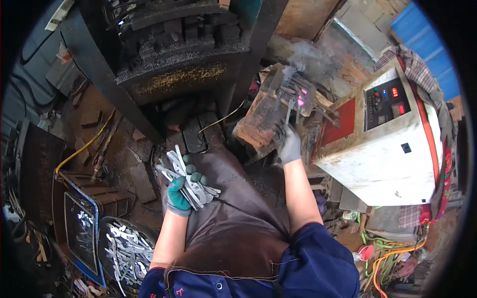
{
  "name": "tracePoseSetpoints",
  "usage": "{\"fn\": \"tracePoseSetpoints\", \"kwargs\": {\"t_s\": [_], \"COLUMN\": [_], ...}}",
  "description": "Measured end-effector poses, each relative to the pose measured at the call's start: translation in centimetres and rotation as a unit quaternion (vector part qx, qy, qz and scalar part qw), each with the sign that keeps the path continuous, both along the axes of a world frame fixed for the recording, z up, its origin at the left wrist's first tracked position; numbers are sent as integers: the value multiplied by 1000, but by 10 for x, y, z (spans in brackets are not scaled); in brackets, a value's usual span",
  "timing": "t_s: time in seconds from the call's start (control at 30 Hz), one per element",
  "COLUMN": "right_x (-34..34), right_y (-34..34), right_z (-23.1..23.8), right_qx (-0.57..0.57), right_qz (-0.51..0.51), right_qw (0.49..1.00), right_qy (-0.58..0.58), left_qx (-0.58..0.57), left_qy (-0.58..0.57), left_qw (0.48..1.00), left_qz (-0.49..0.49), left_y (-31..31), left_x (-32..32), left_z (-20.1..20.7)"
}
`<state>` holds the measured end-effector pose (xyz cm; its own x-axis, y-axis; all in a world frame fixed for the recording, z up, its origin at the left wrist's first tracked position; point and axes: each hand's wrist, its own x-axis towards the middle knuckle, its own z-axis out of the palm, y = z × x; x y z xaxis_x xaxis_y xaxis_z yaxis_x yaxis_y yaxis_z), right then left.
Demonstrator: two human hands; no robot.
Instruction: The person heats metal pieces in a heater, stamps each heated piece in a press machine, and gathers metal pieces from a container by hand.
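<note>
My left hand (183, 191), in a green and grey glove, is closed round a bundle of flat grey metal pieces (197, 191) above my apron-covered lap. They are long and narrow with widened ends and point several ways. Out to the right, my right hand (288, 144) in a grey glove grips the lower end of one slim metal piece (290, 110) with a forked-looking upper end. That piece reaches toward the brick heating block (261, 116). Several metal bars lie on the block, and some have glowing pink ends (300, 99). Smoke rises around them.
A white control cabinet (382, 174) with a lit panel stands at the right. Ahead is a dark heavy machine frame (184, 82). At the lower left, a round container (103, 233) holds many metal pieces beside a blue-edged crate (97, 223). Orange hoses (392, 253) lie lower right.
</note>
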<state>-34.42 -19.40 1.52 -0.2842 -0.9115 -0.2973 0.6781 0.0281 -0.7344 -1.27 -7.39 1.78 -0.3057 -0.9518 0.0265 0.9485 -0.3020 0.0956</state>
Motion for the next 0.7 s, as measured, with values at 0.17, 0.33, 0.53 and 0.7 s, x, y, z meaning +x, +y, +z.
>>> {"fn": "tracePoseSetpoints", "kwargs": {"t_s": [0.17, 0.33, 0.53, 0.7], "right_x": [-19, 14, 162, 278], "right_y": [-36, -24, -116, -173], "right_z": [-13, 11, 141, 166], "right_qx": [17, 9, -122, -162], "right_qz": [7, 32, 283, 362], "right_qw": [999, 997, 911, 903], "right_qy": [35, 72, 274, 167], "left_qx": [4, 25, 29, 26], "left_qy": [-11, -65, -34, 22], "left_qw": [1000, 997, 999, 999], "left_qz": [-4, 35, -1, -1], "left_y": [-3, 3, -1, 14], "left_x": [-2, 2, 2, 17], "left_z": [1, 1, -13, -10]}}
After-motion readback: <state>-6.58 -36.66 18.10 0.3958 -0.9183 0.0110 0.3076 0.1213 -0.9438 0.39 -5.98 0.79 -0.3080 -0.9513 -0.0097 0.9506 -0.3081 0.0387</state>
